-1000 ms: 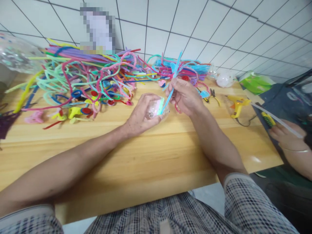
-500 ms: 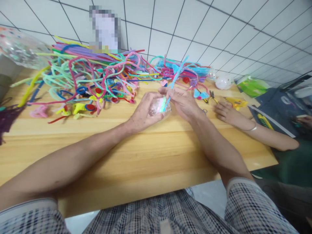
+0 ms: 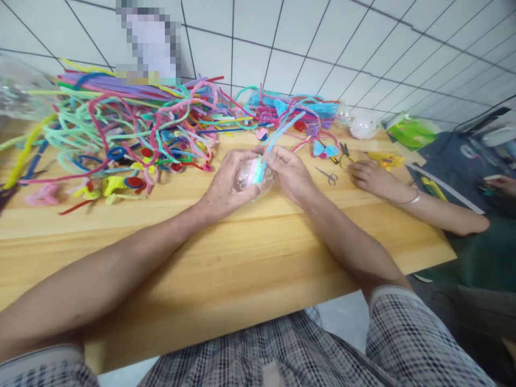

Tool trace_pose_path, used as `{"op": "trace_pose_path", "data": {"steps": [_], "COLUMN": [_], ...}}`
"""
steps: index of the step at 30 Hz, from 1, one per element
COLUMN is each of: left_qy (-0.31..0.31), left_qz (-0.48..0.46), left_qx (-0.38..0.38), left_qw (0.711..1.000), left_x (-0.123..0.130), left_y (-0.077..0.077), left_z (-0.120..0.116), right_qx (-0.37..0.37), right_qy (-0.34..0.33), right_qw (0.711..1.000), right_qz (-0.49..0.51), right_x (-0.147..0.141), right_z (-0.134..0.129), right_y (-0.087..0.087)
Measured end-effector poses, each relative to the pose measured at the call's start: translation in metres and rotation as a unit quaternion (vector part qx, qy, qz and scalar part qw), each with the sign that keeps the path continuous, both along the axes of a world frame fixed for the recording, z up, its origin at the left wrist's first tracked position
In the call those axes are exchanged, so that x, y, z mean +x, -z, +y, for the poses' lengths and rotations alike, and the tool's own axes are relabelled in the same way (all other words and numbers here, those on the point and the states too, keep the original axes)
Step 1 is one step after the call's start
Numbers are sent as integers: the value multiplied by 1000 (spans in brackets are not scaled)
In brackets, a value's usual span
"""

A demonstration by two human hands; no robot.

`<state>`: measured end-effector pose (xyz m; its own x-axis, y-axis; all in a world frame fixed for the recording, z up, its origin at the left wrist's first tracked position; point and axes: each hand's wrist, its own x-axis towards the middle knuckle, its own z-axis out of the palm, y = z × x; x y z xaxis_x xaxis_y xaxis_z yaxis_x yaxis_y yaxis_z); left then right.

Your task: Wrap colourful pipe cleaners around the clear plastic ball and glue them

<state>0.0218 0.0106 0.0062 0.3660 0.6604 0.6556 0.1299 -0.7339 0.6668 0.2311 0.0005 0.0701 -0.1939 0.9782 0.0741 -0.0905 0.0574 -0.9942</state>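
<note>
My left hand (image 3: 221, 185) is closed around a clear, rounded plastic container (image 3: 243, 175) and holds it above the table. Pink, green and blue fuzzy bands circle the container's middle. At its right side, my right hand (image 3: 296, 174) pinches a light blue pipe cleaner (image 3: 285, 130) against the bands. The free length of that pipe cleaner sticks up and to the right, past my fingers. The fingertips of my right hand partly cover the spot where pipe cleaner and container meet.
Behind and left lies a large tangle of coloured pipe cleaners (image 3: 68, 137). Small scissors (image 3: 331, 178) and yellow-handled pliers (image 3: 345, 157) lie to my right, near another person's hand (image 3: 368, 176). Farther back are a whitish ball (image 3: 364, 125) and a green packet (image 3: 413, 130).
My view has shifted, so the table's things appear farther left. The blue pipe cleaner leans more to the right. The scissors, mostly hidden by my right hand before, now show. Both hands keep their hold.
</note>
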Motion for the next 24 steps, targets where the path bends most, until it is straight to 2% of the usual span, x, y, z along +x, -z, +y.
{"op": "trace_pose_path", "data": {"steps": [5, 7, 9, 10, 11, 13, 14, 15, 17, 20, 22, 24], "left_qy": [-13, -15, -17, -18, -19, -17, -15, -13, -8, -7, -9, -11], "left_qz": [12, 23, 34, 37, 38, 34, 30, 25, 17, 14, 15, 14], "left_qx": [-1, -2, 0, 2, 5, 10, 11, 13, 18, 26, 31, 33], "left_qw": [1000, 1000, 999, 999, 999, 999, 999, 1000, 1000, 1000, 999, 999], "left_x": [-1, -2, -3, -3, -3, -2, -2, -2, -1, -1, -1, 0], "left_y": [-3, -4, -6, -6, -6, -6, -6, -6, -4, -3, -2, -2], "left_z": [-2, -3, -4, -4, -4, -4, -4, -4, -4, -3, -3, -3], "right_qx": [22, 43, 81, 100, 111, 68, 21, -19, -50, -66, -53, -47], "right_qy": [4, 23, 65, 95, 130, 207, 221, 208, 203, 208, 229, 249], "right_qw": [999, 995, 977, 956, 921, 809, 746, 699, 679, 669, 665, 660], "right_qz": [-37, -88, -186, -257, -350, -547, -628, -684, -704, -710, -709, -708], "right_x": [-1, 7, 27, 43, 62, 104, 125, 143, 170, 190, 194, 196], "right_z": [-1, 4, 13, 17, 20, 19, 14, 5, -16, -41, -41, -27], "right_y": [2, 1, -6, -12, -18, -31, -36, -40, -40, -30, -21, -13]}}
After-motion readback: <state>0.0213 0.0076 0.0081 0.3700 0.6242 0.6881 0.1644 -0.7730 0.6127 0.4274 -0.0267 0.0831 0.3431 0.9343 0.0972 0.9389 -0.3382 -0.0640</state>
